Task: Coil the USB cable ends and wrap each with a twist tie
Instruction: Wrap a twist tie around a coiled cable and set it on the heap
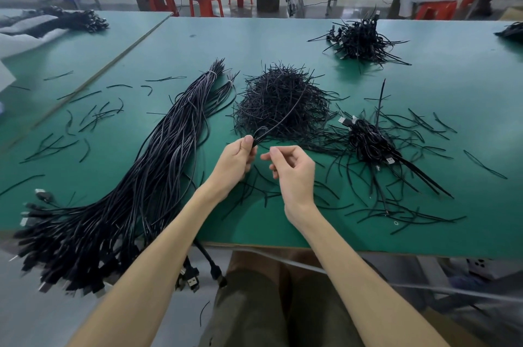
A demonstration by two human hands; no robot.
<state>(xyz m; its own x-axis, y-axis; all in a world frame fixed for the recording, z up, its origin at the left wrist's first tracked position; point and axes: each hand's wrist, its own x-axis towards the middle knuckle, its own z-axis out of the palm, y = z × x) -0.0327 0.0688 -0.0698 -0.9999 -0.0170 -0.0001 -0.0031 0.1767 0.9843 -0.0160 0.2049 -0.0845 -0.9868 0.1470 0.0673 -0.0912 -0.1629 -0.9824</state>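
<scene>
Green matting covers the work table (424, 108) at which you sit, both forearms reaching forward from the near edge. Your left hand (236, 162) is raised just above the mat with the wrist bent upward, the thumb uppermost and pressed against the curled fingers, pinching the base of a small loop formed in one black USB cable (266, 129). From this loop the cable's long axis runs away from you and to the right, rising over the loose pile of twist ties (283, 97) at the table's centre; its far end is lost among them. Your right hand (293, 169) hovers just beside the left, apart from it, palm turned leftward, fingers loosely curled, thumb and forefinger pointing toward the loop and gripping nothing that shows. Left of your arms lies a long bundle of cables (152, 165), its axis diagonal, the plugs hanging over the near edge and the bare ends tied at the far end. Right of your hands sits a heap of coiled cables (368, 142) amid scattered ties; a second heap (359, 38) lies farther off.
</scene>
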